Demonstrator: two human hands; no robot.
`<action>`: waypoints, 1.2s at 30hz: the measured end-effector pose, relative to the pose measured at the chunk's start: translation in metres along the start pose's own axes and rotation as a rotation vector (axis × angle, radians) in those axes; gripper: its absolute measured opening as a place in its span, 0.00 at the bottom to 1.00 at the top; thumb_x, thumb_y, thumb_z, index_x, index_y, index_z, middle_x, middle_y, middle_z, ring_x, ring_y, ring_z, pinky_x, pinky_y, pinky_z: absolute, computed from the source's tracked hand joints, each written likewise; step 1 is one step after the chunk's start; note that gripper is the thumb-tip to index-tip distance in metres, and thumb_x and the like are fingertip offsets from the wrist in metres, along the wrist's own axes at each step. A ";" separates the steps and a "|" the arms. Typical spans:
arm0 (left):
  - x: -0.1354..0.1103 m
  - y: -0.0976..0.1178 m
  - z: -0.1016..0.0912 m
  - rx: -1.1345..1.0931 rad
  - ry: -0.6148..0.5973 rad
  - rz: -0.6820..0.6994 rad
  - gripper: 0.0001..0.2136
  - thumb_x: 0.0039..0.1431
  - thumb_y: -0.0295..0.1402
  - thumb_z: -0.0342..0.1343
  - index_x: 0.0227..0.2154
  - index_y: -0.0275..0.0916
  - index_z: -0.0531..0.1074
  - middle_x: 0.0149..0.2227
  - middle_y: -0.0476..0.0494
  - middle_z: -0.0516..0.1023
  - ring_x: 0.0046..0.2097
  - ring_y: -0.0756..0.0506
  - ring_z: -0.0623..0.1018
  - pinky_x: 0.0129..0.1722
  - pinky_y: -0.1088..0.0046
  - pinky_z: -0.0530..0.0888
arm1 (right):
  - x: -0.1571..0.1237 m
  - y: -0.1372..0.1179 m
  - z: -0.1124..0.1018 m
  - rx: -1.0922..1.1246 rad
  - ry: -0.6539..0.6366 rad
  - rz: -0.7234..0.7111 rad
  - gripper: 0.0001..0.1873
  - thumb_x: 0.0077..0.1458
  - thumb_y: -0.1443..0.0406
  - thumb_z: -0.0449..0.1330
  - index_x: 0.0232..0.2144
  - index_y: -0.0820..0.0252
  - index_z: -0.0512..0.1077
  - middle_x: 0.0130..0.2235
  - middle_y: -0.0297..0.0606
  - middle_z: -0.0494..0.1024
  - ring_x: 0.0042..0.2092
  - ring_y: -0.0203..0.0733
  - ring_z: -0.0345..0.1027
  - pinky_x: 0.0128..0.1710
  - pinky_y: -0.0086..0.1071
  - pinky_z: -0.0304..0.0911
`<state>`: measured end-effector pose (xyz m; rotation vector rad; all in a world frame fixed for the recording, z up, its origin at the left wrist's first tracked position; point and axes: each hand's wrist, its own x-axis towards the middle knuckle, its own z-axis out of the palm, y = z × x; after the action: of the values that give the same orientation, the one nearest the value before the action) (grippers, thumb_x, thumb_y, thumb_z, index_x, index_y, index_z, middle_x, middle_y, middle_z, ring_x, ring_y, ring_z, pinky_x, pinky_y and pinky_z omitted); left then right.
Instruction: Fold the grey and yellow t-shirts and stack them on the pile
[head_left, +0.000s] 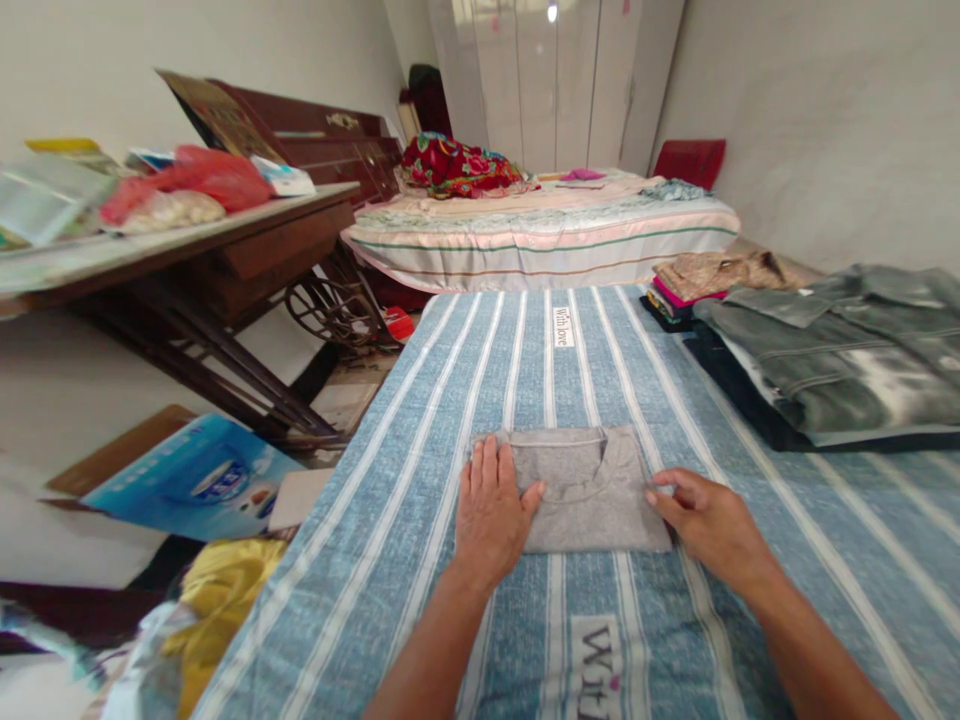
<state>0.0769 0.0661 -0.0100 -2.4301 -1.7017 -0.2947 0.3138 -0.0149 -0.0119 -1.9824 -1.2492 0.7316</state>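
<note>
A grey T-shirt [592, 510], folded into a neat rectangle with its round neckline facing up, lies on the blue-and-white striped bed cover [510, 370]. My left hand [491, 505] rests flat on the shirt's left side, fingers stretched and thumb out to the right. At the right edge of the shirt, my right hand [709, 520] has thumb and forefinger pinched together on the fabric, the other fingers curled under. The shirt's left edge is partly hidden beneath my left hand.
Folded dark clothes with a grey denim jacket [840, 350] are stacked at the right, beside a smaller folded pile [686, 285]. Left stands a sewing-machine table [247, 245] bearing bags. A blue box [195, 480] and yellow cloth [225, 590] sit below. Another bed [540, 240] lies beyond.
</note>
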 end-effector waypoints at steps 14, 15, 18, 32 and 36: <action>-0.004 0.000 0.001 0.017 -0.084 -0.002 0.29 0.60 0.46 0.45 0.58 0.31 0.58 0.63 0.33 0.54 0.64 0.36 0.53 0.59 0.54 0.58 | 0.081 -0.027 0.010 -0.496 -0.006 -0.416 0.08 0.51 0.64 0.55 0.26 0.56 0.74 0.35 0.39 0.73 0.41 0.43 0.66 0.41 0.34 0.60; -0.004 -0.001 0.001 0.016 -0.083 -0.002 0.29 0.60 0.46 0.45 0.58 0.31 0.58 0.63 0.33 0.54 0.64 0.36 0.53 0.59 0.54 0.58 | 0.083 -0.026 0.011 -0.491 -0.008 -0.423 0.07 0.50 0.64 0.55 0.25 0.56 0.72 0.34 0.38 0.73 0.40 0.42 0.66 0.40 0.34 0.60; -0.004 -0.001 0.001 0.012 -0.090 -0.007 0.30 0.60 0.47 0.45 0.59 0.31 0.57 0.63 0.33 0.54 0.64 0.36 0.53 0.59 0.54 0.57 | 0.088 -0.024 0.012 -0.440 0.006 -0.431 0.04 0.45 0.67 0.56 0.21 0.57 0.69 0.31 0.36 0.72 0.38 0.41 0.66 0.39 0.33 0.59; -0.002 0.001 -0.002 0.018 -0.127 -0.005 0.30 0.59 0.46 0.46 0.59 0.31 0.57 0.64 0.33 0.52 0.64 0.36 0.52 0.60 0.54 0.57 | 0.092 -0.019 0.016 -0.200 0.070 -0.422 0.11 0.48 0.60 0.54 0.18 0.57 0.68 0.29 0.36 0.73 0.38 0.43 0.66 0.41 0.36 0.58; -0.002 0.001 -0.003 0.004 -0.126 -0.004 0.29 0.60 0.46 0.45 0.59 0.31 0.57 0.64 0.33 0.52 0.64 0.37 0.51 0.59 0.54 0.57 | 0.096 -0.014 0.023 -0.199 0.105 -0.489 0.10 0.49 0.62 0.53 0.18 0.56 0.67 0.29 0.36 0.73 0.40 0.44 0.66 0.44 0.37 0.58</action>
<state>0.0771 0.0631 -0.0072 -2.4913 -1.7543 -0.1405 0.3260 0.0829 -0.0246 -1.7281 -1.7049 0.2667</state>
